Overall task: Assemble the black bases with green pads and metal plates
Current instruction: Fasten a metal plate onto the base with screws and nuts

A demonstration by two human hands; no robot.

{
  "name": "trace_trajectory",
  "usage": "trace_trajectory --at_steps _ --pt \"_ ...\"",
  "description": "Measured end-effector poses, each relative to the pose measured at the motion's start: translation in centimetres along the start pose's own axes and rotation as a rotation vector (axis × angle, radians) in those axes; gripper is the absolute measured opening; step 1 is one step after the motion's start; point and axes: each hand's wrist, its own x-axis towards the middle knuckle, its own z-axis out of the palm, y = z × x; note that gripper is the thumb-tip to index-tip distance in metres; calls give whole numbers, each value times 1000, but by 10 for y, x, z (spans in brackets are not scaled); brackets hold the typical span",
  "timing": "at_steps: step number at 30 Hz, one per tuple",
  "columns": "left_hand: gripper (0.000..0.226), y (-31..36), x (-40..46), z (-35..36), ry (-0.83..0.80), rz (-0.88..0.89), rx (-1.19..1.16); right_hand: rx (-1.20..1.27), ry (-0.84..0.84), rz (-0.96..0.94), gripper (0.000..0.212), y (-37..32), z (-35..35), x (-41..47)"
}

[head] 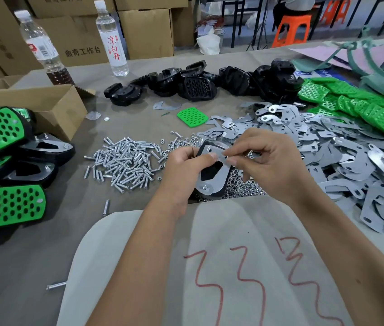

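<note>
- Just right of centre frame, the left hand [181, 170] grips a black base [211, 171] by its left edge, thumb pressed onto the metal plate [212, 158] lying on top.
- Right hand [266, 161] pinches something small at the plate's upper right, thumb and fingertips closed together; likely a nut, but it's too small to tell.
- Judgement: this is the fastening step. Keep the plate's holes lined up over the base, thumb holding it flat so nothing slips.
- Start the thread straight with light turns; forcing it risks cross-threading.
- Supplies close by: screws [127, 161] piled to the left on the tabletop [33, 267], nuts [240, 187] just beneath the hands, loose metal plates [350, 161] to the right.
- Finished assemblies [5, 165], green pads showing, are stacked at the left edge.
</note>
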Motion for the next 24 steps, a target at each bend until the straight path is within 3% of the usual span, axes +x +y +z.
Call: trace_trajectory --at_steps 4,24 --pt "29 0 2 -1 7 -18 5 47 -20 28 19 -2 -2 0" --pt "25 0 5 1 -42 -29 23 -13 0 55 14 -4 -11 -1"
